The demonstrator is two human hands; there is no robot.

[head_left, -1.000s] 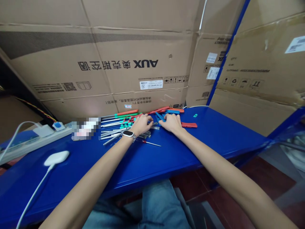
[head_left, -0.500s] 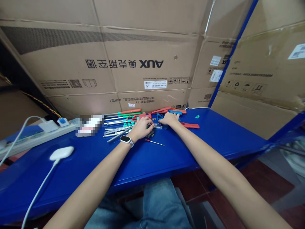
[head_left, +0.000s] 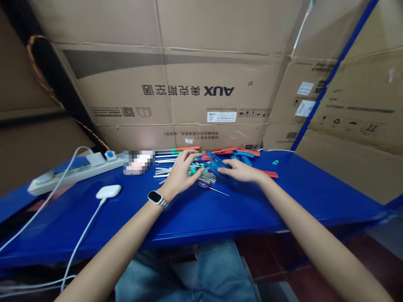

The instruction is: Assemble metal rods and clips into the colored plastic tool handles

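My right hand (head_left: 241, 170) grips a blue plastic handle shell (head_left: 216, 162), tilted over the table, its far end pointing up and left. My left hand (head_left: 181, 173), with a watch on the wrist, is spread with fingers apart above a pile of small green plastic parts (head_left: 195, 168) and holds nothing that I can see. Silver metal tubes (head_left: 161, 171) lie left of it, partly hidden. A small screwdriver (head_left: 217, 191) with a red collar rests in front of the pile. Red plastic handle shells (head_left: 222, 151) lie behind, and long-stemmed pieces with orange and green handles (head_left: 188, 148) sit at the back.
On the left are a white power strip (head_left: 75, 172) with plugs, a white earbud case (head_left: 108, 191) on a cable, and a blurred-out item (head_left: 138, 162). Cardboard (head_left: 201, 67) walls the back of the blue table (head_left: 189, 222). A small green piece (head_left: 275, 162) lies right.
My right hand has lifted the blue handle shell and drawn it nearer. My left hand has opened wider over the small parts. The camera view has shifted, moving the scene rightward.
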